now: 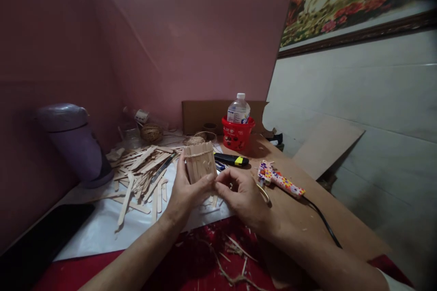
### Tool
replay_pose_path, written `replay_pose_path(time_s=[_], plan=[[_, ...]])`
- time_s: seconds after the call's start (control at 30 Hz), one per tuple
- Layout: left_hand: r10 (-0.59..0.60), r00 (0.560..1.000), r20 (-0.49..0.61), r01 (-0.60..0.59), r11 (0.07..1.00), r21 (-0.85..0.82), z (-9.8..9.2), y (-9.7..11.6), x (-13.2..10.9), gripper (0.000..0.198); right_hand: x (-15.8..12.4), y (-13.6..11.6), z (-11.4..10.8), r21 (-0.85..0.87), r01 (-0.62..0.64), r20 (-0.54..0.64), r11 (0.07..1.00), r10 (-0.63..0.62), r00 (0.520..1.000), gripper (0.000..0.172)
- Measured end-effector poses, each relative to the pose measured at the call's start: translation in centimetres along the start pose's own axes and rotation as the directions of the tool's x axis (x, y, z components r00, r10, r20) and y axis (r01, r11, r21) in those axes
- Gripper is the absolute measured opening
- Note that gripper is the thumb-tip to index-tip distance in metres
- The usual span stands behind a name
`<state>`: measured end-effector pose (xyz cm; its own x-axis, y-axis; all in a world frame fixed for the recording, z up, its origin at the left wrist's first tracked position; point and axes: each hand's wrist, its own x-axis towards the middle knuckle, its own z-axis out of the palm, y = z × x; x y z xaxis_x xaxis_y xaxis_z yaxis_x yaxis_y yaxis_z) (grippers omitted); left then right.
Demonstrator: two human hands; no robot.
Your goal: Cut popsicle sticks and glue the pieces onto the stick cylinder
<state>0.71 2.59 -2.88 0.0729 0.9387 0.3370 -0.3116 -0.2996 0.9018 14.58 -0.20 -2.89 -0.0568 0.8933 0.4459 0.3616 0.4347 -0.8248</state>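
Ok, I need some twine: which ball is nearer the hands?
The ball showing just above the wooden piece; the other ball sits farther left, behind the sticks.

Left hand (pixel 188 192) grips, thumb (pixel 205 183) just beside the bent fingers (pixel 226 191) of the right hand (pixel 246 200); forearms (pixel 136 252) slant behind them.

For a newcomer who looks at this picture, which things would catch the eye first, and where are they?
Probably the red bucket at the back, with a clear bottle standing in it. Next, the flower-patterned glue gun on the brown surface at right. In the middle, the left hand holds a small wooden-stick piece, with loose sticks heaped left of it.
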Motion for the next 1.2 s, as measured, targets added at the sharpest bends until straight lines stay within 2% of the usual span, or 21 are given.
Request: replay_pose_path(time_s=[0.07, 0.17, 0.27, 0.33, 0.4, 0.5, 0.7, 0.9, 1.07, 1.2], plan=[[0.001, 0.999, -0.036, 0.0, 1.0, 0.03, -0.1, 0.1, 0.1, 0.074, 0.3, 0.3, 0.0, 0.099, -0.034, 0.013, 0.995, 0.033, 0.999, 0.015], [-0.007, 0.992, -0.128, 0.007, 1.0, 0.003, -0.3, 0.7, 0.6, 0.057, 0.6, 0.6, -0.1, 0.169, -0.041, -0.049, 0.985, 0.05, 0.998, 0.016], [0.027, 0.962, -0.272, -0.046, 0.997, -0.064, -0.9, 1.6, 1.5, 0.048, 0.6, 0.6, -0.2, 0.065, -0.011, -0.089, 0.998, 0.017, 0.996, 0.01], [0.031, 0.937, -0.348, -0.079, 0.989, -0.124, -1.5, 2.0, 2.2, 0.047, 0.4, 0.6, -0.2, -0.099, 0.038, -0.013, 0.994, -0.039, 0.999, 0.006], [0.024, 0.915, -0.403, -0.091, 0.985, -0.15, -2.0, 2.2, 2.8, 0.046, 0.1, 0.7, 0.0, -0.241, 0.103, 0.113, 0.965, -0.078, 0.991, 0.01], [0.063, 0.889, -0.454, -0.124, 0.987, -0.106, -2.7, 2.1, 3.4, 0.043, -0.4, 0.9, 0.3, -0.344, 0.188, 0.243, 0.92, -0.106, 0.964, 0.014], [0.138, 0.848, -0.512, -0.155, 0.988, 0.008, -3.8, 1.9, 4.2, 0.048, -0.6, 1.7, 0.5, -0.483, 0.324, 0.35, 0.813, -0.159, 0.923, 0.01], [0.223, 0.821, -0.526, -0.202, 0.975, 0.098, -4.1, 2.0, 4.4, 0.052, -0.7, 2.0, 0.6, -0.567, 0.356, 0.387, 0.743, -0.141, 0.911, 0.011], [0.322, 0.793, -0.518, -0.256, 0.946, 0.198, -4.1, 1.9, 4.3, 0.054, -0.8, 1.7, 0.6, -0.47, 0.327, 0.372, 0.82, -0.152, 0.916, 0.012], [0.284, 0.82, -0.497, -0.238, 0.959, 0.156, -3.6, 2.0, 3.9, 0.053, -0.8, 1.3, 0.4, -0.446, 0.243, 0.278, 0.861, -0.125, 0.953, 0.018]])
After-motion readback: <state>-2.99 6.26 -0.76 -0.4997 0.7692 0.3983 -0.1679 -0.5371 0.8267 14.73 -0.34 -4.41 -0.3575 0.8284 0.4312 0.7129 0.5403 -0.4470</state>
